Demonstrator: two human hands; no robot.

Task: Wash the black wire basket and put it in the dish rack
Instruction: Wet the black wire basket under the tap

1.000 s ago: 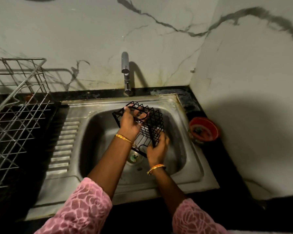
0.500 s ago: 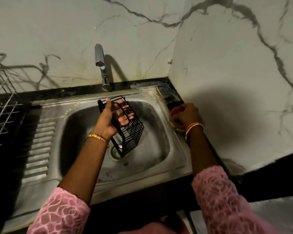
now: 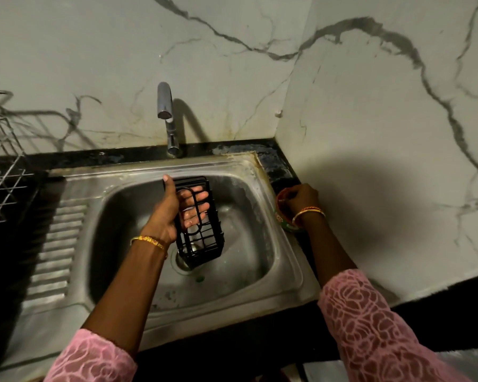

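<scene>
Beside marble walls (image 3: 370,133), steel sink (image 3: 260,293) sits in black counter (image 3: 276,166)

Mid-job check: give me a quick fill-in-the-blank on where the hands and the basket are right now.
1. The left hand grips the black wire basket above the ____ of the sink.
2. The right hand reaches into a small ____ tub on the counter beside the sink.
3. No water runs from the ____.
4. The dish rack stands at the ____ edge of the view.

Missing words: drain; red; tap; left
</scene>
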